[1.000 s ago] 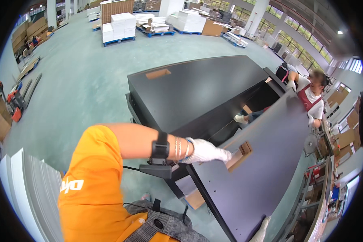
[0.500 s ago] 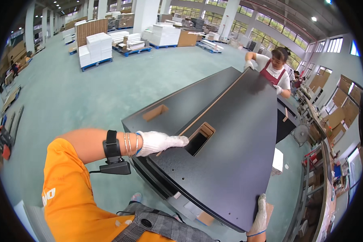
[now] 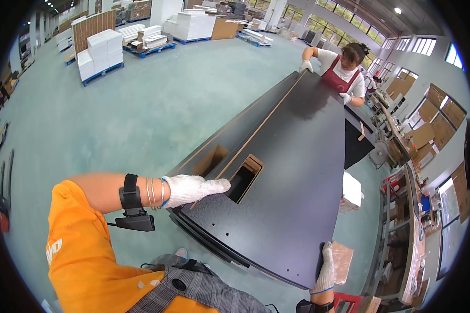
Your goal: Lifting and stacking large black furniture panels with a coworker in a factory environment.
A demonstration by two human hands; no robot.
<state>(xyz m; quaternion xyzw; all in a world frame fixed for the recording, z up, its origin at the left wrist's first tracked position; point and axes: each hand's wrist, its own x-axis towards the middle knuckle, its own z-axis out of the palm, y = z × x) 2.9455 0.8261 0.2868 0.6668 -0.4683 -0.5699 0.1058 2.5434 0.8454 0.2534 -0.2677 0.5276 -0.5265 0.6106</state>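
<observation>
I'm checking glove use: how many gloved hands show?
4: left hand beside the cutout in the dark panel, right hand at its near right corner; co-worker's right hand and co-worker's left hand at its far end. Others may be hidden.

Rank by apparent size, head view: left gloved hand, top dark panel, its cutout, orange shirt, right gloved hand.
Top dark panel
Orange shirt
Left gloved hand
Panel cutout, right gloved hand: too alike to rank
</observation>
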